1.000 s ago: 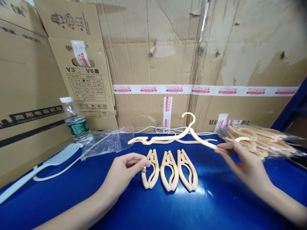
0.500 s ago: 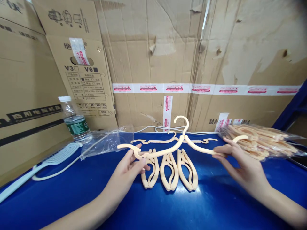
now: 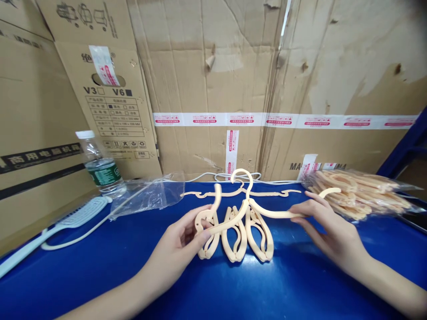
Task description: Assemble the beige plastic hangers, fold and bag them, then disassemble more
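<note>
A cream plastic folding hanger (image 3: 267, 213) is held up over the blue table (image 3: 233, 289) between both hands. My left hand (image 3: 187, 235) pinches its left arm, which is bent upward at the joint. My right hand (image 3: 320, 226) pinches the right arm near its tip. The hook stands upright in the middle. Beneath it lie three folded hangers (image 3: 236, 231) side by side. Another unfolded hanger (image 3: 273, 193) lies flat behind them.
A clear bag of cream hangers (image 3: 360, 195) lies at the right. At the left are an empty clear bag (image 3: 147, 195), a water bottle (image 3: 98, 166), a white comb-like tool (image 3: 76, 215) and a white cable. Cardboard boxes (image 3: 213, 80) wall the back.
The hanger came down toward me from the back. My left hand took hold of its left arm and folded the arm upward. The right hand kept its grip.
</note>
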Demonstrator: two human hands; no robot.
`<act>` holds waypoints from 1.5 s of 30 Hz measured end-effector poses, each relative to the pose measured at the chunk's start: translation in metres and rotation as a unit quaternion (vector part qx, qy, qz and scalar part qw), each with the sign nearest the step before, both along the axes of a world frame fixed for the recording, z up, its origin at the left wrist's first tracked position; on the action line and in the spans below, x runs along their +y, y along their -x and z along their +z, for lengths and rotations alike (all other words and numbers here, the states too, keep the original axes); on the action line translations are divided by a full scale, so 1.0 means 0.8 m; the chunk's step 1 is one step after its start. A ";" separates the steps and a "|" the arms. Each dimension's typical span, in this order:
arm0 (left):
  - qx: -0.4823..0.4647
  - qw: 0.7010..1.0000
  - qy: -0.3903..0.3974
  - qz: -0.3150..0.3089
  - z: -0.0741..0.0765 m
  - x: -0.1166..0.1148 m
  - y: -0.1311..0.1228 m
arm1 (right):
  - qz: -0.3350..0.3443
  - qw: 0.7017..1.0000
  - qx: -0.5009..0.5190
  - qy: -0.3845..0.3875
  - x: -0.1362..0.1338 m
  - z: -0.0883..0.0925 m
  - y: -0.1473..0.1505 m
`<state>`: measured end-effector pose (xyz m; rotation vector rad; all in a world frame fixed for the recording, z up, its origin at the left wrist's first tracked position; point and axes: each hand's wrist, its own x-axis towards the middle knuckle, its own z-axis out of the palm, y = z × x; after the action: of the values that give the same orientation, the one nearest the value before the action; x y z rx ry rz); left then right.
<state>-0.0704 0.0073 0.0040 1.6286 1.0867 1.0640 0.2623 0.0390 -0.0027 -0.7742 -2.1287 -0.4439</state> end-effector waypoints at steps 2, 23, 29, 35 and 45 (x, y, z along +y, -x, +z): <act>0.030 1.000 -0.003 0.005 0.002 0.000 0.001 | -0.005 1.000 -0.020 -0.019 -0.002 0.002 0.001; 0.079 0.994 -0.013 0.076 0.004 0.001 0.000 | -0.164 0.975 -0.140 -0.051 -0.014 0.005 -0.002; 0.087 0.994 -0.017 0.070 0.000 0.001 0.001 | -0.159 0.980 -0.117 -0.008 -0.010 0.002 0.001; 0.072 0.994 -0.010 0.078 0.000 0.003 0.000 | -0.089 0.993 -0.018 0.077 -0.004 -0.003 0.001; 0.050 0.994 0.015 0.100 0.003 0.002 0.000 | 0.039 0.889 0.309 0.336 0.002 0.005 -0.001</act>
<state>-0.0706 0.0092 0.0068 1.5888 1.3490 1.0986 0.2629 0.0409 0.0013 -1.0289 -1.6655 0.5678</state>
